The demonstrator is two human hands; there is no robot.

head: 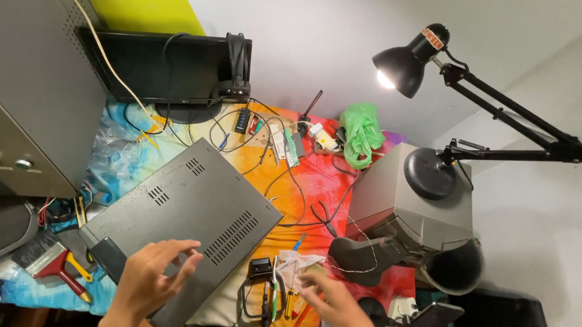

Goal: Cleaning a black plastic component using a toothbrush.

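Note:
My left hand [150, 279] hovers with fingers spread over the near end of a flat dark grey metal equipment case [190, 211] with vent slots, which lies at an angle on the colourful table cloth [120, 161]. It holds nothing. My right hand [338, 304] is low at the front, fingers apart, reaching toward a crumpled white cloth [299, 264] and a small black device [261, 267]; whether it touches them is unclear. Screwdrivers [290, 300] lie between the two hands.
A black desk lamp [407, 64], lit, reaches in from the right over a grey box [416, 197]. A dark monitor [165, 66] stands at the back, with headphones [236, 73], tangled cables [265, 140] and a green bag [362, 131]. A grey cabinet [21, 88] fills the left. A red scraper [57, 265] lies front left.

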